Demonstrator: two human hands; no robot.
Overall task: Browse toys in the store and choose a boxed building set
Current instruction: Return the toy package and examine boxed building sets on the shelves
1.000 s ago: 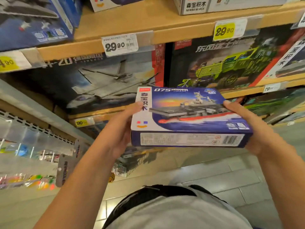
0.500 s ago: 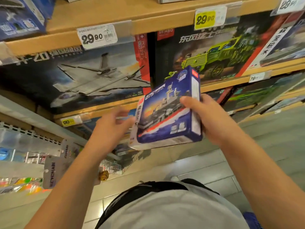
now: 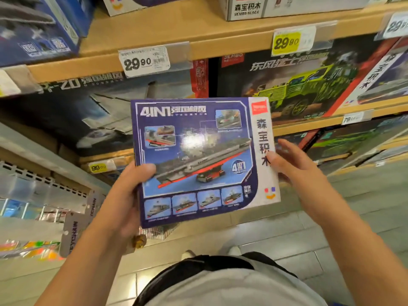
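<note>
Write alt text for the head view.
A person's left hand grips a blue boxed ship set, its 4-in-1 face toward the camera, while the right hand touches its right edge. Shelves behind hold larger boxes and 29.90 price tags.

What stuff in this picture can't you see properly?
Head view:
- Small print under the little ship pictures on the box: too small and blurred.
- Left hand fingers: hidden behind the box.
- Right hand: blurred, so its grip is unclear.
- Far-right price tag: cut off by the frame edge.
- Jet box: partly covered by the held box.
</note>
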